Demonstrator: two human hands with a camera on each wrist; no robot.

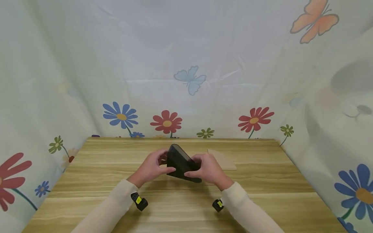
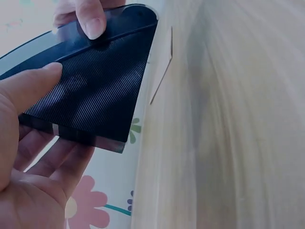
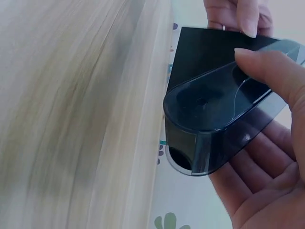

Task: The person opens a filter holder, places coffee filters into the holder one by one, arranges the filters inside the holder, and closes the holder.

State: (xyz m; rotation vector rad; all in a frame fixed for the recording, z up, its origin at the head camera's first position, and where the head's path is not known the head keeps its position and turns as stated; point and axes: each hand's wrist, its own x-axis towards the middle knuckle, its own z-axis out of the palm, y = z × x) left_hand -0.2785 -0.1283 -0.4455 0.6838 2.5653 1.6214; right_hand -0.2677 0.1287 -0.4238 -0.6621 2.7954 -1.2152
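Note:
Both hands hold a black wedge-shaped plastic case (image 1: 182,164) above the table, tilted, with its lower corner toward the right. It has a smoky see-through strip with a rounded end (image 3: 195,107) along one side and a finely ribbed face (image 2: 97,88). My left hand (image 1: 151,166) grips its left part, thumb on the near face and fingers behind and below. At the other end my right hand (image 1: 208,168) grips the see-through strip, thumb across the front and fingers underneath. What lies inside the case I cannot tell.
A flat tan cardboard-like piece (image 1: 222,160) lies on the wooden table (image 1: 180,207), behind my right hand. A white cloth with flowers and butterflies (image 1: 140,64) hangs round the table's back and sides.

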